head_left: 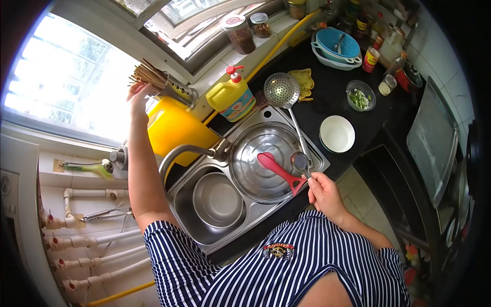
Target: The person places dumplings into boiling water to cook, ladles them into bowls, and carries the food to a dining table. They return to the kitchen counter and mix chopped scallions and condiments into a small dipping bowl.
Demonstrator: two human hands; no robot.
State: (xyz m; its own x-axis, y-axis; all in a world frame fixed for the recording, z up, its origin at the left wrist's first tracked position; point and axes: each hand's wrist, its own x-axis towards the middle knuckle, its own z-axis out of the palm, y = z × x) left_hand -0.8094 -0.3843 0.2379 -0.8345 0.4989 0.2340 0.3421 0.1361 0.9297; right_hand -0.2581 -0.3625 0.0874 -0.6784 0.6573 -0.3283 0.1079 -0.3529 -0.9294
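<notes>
My left hand (138, 96) reaches up to the window ledge, its fingers closed at a bunch of wooden chopsticks (149, 75) standing in a tilted metal holder (179, 93). How many it grips is hidden. In front of my body, my right hand (327, 198) holds a metal spoon (300, 161) by its handle, bowl pointing away from me. Just beside the spoon, a pink plastic utensil with a triangular end (279, 171) lies over a large round metal lid (261, 148) on the right sink basin. A perforated skimmer (282, 90) rests behind, its handle crossing the sink edge.
A metal basin (218, 199) sits in the left sink bowl, near the curved faucet (179, 151). Around the counter are a yellow pump bottle (231, 96), a white bowl (337, 134), chopped greens in a clear bowl (360, 96) and blue basins (337, 43). A yellow board (176, 128) leans by the window.
</notes>
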